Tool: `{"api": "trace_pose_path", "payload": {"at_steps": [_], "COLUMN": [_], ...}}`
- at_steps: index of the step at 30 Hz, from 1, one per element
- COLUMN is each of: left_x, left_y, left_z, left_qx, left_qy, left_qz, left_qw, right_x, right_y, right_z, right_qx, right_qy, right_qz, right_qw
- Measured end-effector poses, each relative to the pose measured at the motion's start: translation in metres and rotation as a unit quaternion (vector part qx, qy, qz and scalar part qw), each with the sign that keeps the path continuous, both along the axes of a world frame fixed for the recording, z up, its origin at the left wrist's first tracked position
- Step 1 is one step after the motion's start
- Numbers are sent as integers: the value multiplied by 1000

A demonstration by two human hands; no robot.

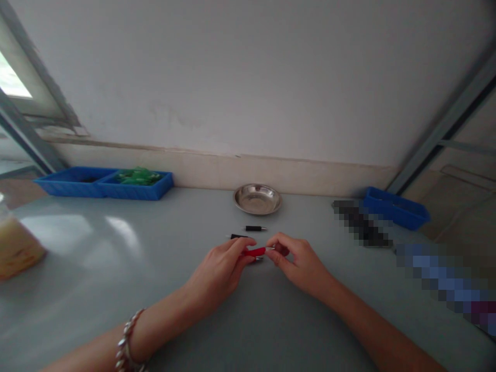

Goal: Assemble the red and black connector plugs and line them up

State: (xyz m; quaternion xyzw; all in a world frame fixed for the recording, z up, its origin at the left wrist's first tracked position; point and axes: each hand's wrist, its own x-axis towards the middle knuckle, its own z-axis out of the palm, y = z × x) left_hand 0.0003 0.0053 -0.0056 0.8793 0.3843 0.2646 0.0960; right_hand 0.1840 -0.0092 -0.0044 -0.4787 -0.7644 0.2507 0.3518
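Note:
Low over the table, my left hand (227, 262) pinches a red pen barrel (256, 252) between thumb and fingers. At the barrel's right end, the fingertips of my right hand (296, 256) close on a silver pen tip (270, 248). The barrel lies roughly level, and I cannot tell whether the tip is seated in it. Just beyond my hands lies a black pen part with silver ends (253, 228). Another black pen part (238, 236) is partly hidden by my left fingers. A dark piece with a silver end (259, 259) shows beneath the red barrel.
A round steel dish (258, 200) stands against the wall. A blue two-part tray (158, 192) at the back left holds green pieces (140, 176) and something dark. Another blue tray (399, 209) is at the back right, near a pixelated area. A container with yellowish contents (19, 248) stands left.

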Motion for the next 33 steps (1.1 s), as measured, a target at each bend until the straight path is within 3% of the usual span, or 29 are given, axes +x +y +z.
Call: {"api": "trace_pose_path", "payload": {"at_steps": [17, 33], "left_x": [0, 0], "left_y": [0, -2], "left_z": [1, 4], "left_qx": [6, 16], "left_qy": [6, -26], "left_qz": [-17, -29], "left_qw": [1000, 999], "right_x": [1, -1], "right_y": [2, -2], "right_z": [-4, 4], "right_qx": [-37, -62], "right_qy": [48, 44], "right_qz": [10, 13], "right_qw": [998, 997]}}
